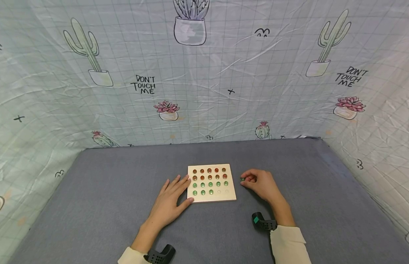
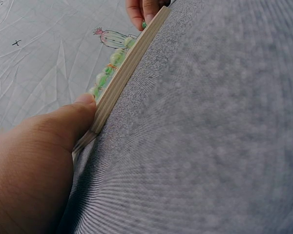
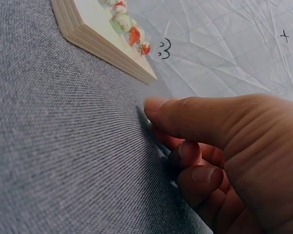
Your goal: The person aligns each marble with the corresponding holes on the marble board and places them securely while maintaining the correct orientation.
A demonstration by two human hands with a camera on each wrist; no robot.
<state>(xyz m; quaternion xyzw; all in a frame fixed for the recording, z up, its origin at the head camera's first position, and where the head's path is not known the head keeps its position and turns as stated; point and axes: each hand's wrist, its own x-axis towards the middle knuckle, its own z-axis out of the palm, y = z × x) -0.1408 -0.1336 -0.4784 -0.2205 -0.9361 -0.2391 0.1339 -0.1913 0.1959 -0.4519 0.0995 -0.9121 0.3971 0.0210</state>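
A pale wooden board (image 1: pixel 231 194) lies on the grey cloth, with rows of glass marbles in its hollows. The two far rows hold orange-red marbles (image 1: pixel 209 171); the two near rows hold green marbles (image 1: pixel 203 184). Two hollows at the near right have no marble. My left hand (image 1: pixel 169 205) rests at the board's left side, fingers spread, the thumb touching the near left corner. Just right of the board, my right hand (image 1: pixel 262 183) pinches a green marble (image 1: pixel 242 179) low over the cloth. In the right wrist view, the thumb and fingers mostly hide that marble.
Grey cloth (image 1: pixel 125 183) covers the table around the board. Behind it and along both sides hangs a white curtain (image 1: pixel 204 73) printed with cacti and lettering. Each wrist wears a black camera band, as on the right wrist (image 1: pixel 265 223).
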